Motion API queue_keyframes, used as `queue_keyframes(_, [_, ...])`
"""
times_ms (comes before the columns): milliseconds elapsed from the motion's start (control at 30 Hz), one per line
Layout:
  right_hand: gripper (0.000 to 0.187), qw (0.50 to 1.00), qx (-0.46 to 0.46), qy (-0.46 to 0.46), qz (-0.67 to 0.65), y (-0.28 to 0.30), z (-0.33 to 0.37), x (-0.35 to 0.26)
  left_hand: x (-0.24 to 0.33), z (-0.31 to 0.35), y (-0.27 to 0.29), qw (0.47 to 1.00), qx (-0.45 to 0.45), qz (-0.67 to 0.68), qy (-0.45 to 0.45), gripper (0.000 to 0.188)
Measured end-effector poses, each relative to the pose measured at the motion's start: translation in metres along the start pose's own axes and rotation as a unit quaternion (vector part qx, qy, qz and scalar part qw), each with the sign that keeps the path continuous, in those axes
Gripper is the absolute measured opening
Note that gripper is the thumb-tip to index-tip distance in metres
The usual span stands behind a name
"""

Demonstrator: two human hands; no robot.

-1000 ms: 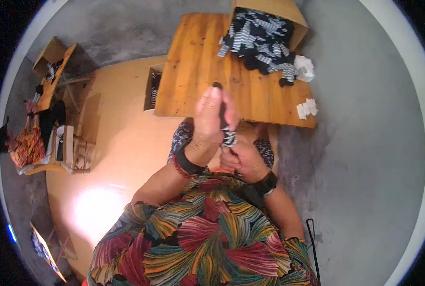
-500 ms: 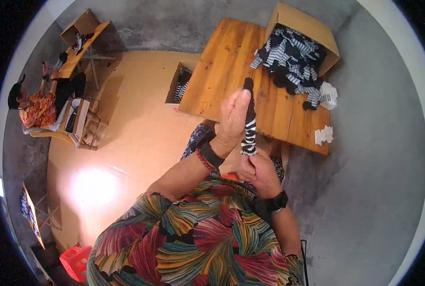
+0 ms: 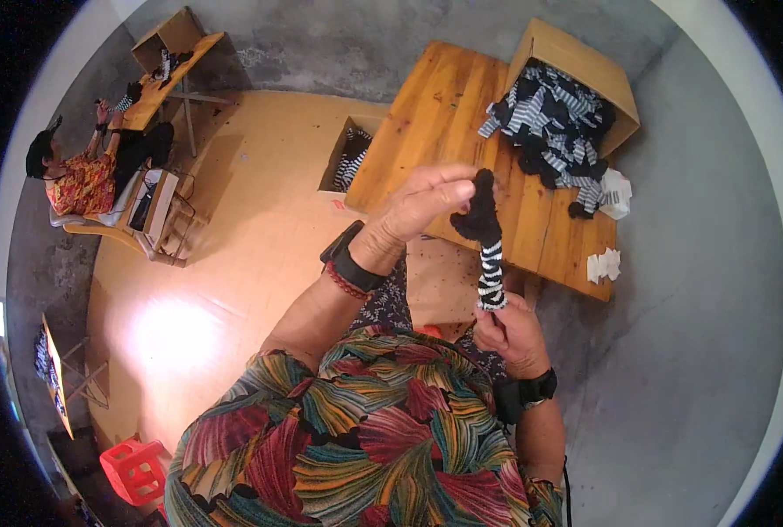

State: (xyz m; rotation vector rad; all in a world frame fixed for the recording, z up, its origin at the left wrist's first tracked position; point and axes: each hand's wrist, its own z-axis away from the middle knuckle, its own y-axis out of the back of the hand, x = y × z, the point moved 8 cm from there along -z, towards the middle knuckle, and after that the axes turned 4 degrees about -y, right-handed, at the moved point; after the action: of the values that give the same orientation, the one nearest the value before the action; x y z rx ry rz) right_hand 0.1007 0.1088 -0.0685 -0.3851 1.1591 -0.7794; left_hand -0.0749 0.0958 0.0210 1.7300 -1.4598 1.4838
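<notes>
A knitted glove [image 3: 490, 263], black at its far end and striped black and white along its narrow cuff, stretches away in front of me. My right hand [image 3: 519, 335] is closed on the pale cuff end. Beside the black part is my left hand [image 3: 422, 204], its fingers straight and pointing right, the tips touching or just behind the black knit. A black bulge of the glove sticks out to the left below these fingers. Similar striped knitted pieces [image 3: 554, 114] spill from a cardboard box [image 3: 576, 53] lying on its side on the wooden table [image 3: 418, 114].
White paper scraps [image 3: 604, 265] and a white packet [image 3: 615, 193] lie along the table's right side. An open carton [image 3: 332, 167] with striped pieces stands on the floor left of the table. Further left, another person [image 3: 89, 180] sits at a narrow table [image 3: 150, 101]. A red stool [image 3: 134, 470] is at lower left.
My left hand has loosened from its closed grip around the black part and straightened its fingers. The black part now bulges leftward. Both hands and the glove sit slightly lower, the glove and right hand further right.
</notes>
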Motion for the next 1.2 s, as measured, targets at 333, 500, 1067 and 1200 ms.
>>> queue_keyframes(333, [0.020, 0.985, 0.122, 0.083, 0.090, 0.006, 0.000, -0.002, -0.010, 0.013, -0.007, 0.993, 0.110, -0.015, -0.035, 0.021])
queue_keyframes(500, [0.020, 0.986, 0.122, 0.109, 0.028, 0.004, -0.010, 0.007, -0.019, 0.013, -0.014, 0.976, 0.206, 0.045, -0.052, 0.022])
queue_keyframes(1067, [0.023, 0.975, 0.096, 0.060, 0.192, 0.009, 0.002, -0.017, 0.001, -0.004, 0.010, 0.996, -0.055, 0.060, -0.021, 0.057])
queue_keyframes(1200, [0.023, 0.975, 0.123, 0.031, 0.183, 0.011, 0.001, -0.012, -0.008, -0.001, -0.010, 0.991, -0.119, 0.011, 0.053, 0.044])
